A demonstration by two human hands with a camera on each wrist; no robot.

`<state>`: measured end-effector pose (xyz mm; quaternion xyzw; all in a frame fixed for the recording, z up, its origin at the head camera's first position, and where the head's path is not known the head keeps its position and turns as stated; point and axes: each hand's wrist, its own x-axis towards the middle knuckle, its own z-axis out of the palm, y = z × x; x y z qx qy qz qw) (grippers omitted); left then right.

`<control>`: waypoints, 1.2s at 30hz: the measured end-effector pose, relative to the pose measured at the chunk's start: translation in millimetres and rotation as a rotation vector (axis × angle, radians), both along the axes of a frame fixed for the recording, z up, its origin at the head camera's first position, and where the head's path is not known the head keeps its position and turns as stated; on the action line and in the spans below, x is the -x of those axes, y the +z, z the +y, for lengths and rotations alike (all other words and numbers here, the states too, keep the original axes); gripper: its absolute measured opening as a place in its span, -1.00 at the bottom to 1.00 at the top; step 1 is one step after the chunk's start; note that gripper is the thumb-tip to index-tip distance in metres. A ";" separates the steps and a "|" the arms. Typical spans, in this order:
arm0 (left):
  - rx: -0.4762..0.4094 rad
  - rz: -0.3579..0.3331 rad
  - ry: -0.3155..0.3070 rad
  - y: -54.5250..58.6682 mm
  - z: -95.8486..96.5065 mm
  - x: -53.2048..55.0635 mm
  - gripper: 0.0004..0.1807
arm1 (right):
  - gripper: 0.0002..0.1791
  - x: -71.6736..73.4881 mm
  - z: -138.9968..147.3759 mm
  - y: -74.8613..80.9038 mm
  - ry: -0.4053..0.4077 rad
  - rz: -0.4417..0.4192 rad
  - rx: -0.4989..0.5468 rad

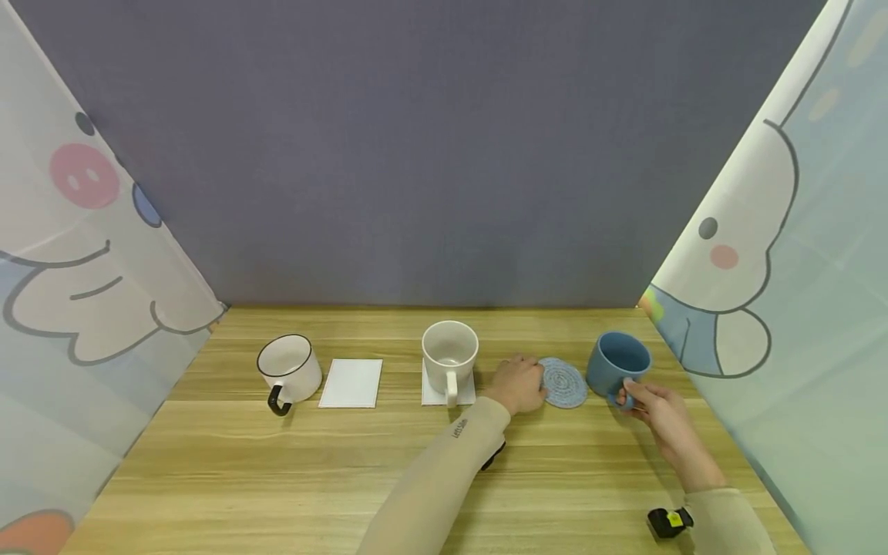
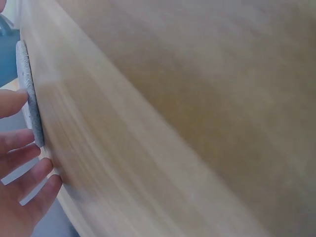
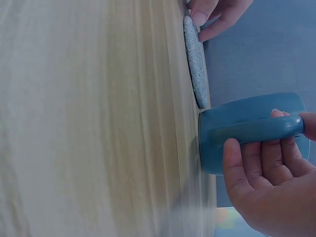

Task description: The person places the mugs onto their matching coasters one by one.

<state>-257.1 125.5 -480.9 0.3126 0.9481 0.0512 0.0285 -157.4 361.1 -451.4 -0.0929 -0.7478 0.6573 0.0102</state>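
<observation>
In the head view my right hand [image 1: 662, 416] grips the handle of a blue mug [image 1: 606, 371], which stands upright on the table at the right. The right wrist view shows fingers of this hand [image 3: 276, 187] curled through the handle [image 3: 261, 129]. Just left of the mug lies a round woven blue-grey coaster [image 1: 565, 383]. My left hand [image 1: 519, 383] holds the coaster's left edge between thumb and fingers; in the left wrist view the thumb [image 2: 12, 102] touches its rim. The coaster [image 3: 196, 64] lies flat, close beside the mug's base.
A cream mug [image 1: 444, 354] stands on a white square coaster [image 1: 432, 398] left of my left hand. Farther left are a bare white square coaster [image 1: 350, 383] and a white mug [image 1: 294, 374] with black rim and handle. A grey panel [image 1: 437, 154] rises behind the wooden table [image 1: 243, 462].
</observation>
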 end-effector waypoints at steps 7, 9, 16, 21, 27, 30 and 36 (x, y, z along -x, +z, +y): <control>-0.001 0.004 0.000 0.4 -2.9 0.7 -0.65 | -0.57 0.1 -0.4 -0.9 0.006 0.004 0.000; -0.012 0.004 -0.007 0.6 -4.9 1.3 -0.71 | -0.58 -0.3 -0.5 -0.3 0.002 0.002 0.007; -0.037 0.008 -0.021 -0.9 -11.0 1.2 -0.69 | -0.59 -0.7 -1.3 1.4 0.004 -0.009 0.054; -0.047 0.017 -0.018 -2.9 -12.4 0.9 -0.67 | -0.61 -0.4 -2.1 0.7 0.009 -0.012 0.096; -0.071 0.036 -0.014 -3.2 -12.4 1.9 -0.75 | -0.62 1.4 -3.7 2.9 -0.005 0.012 0.100; -0.077 0.038 -0.012 -2.4 -12.2 2.1 -0.76 | -0.63 3.9 -4.5 5.5 -0.018 0.018 0.121; -0.072 0.034 -0.006 1.1 -11.4 0.1 -0.75 | -0.69 6.8 -8.4 7.7 -0.057 0.042 0.194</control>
